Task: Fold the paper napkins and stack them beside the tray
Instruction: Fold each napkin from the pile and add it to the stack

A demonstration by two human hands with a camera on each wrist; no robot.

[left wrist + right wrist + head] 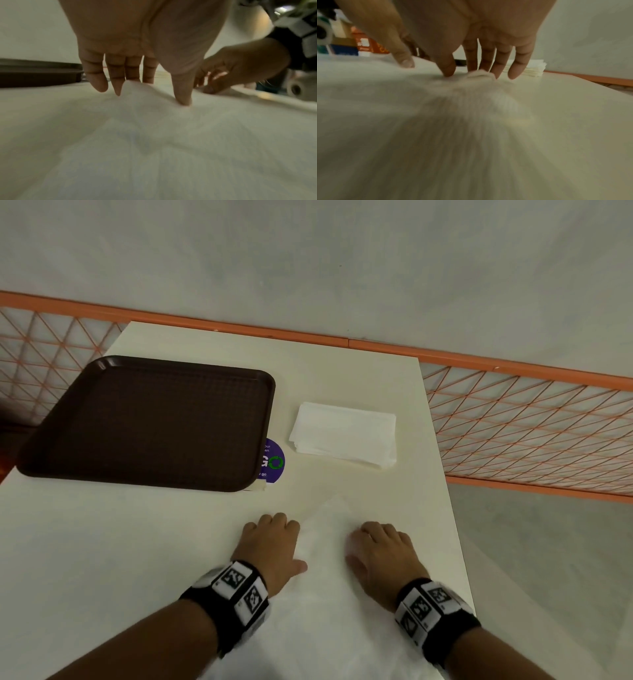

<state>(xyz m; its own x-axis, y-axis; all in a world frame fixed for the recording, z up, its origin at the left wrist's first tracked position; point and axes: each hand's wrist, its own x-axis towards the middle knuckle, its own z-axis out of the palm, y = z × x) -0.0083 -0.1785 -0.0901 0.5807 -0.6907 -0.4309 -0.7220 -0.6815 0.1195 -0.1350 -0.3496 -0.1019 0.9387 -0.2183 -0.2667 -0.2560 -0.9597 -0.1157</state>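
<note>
Since the napkin under both hands is a single thin, limp sheet, I judge it nearly weightless and easy to tear or crumple — it bunches rather than slides when pulled. It lies open on the bench at the near edge, a corner pointing toward the finished stack, which sits just right of the brown tray, close by but not touching.

Left hand: fingers curled down on the sheet's left edge, thumb pressed onto the paper; the left wrist view shows a raised ridge of napkin pinched between fingertips and thumb. Right hand: same posture on the right side — the right wrist view shows a small bunch of paper gathered between thumb and fingers.

Judgement: best hold is a light pinch at edges or corners, never mid-sheet; lift low and slow, since air drag will flop it. The bench looks smooth, so the sheet may skate while creasing — one hand should pin it flat while the other runs the fold.
</note>
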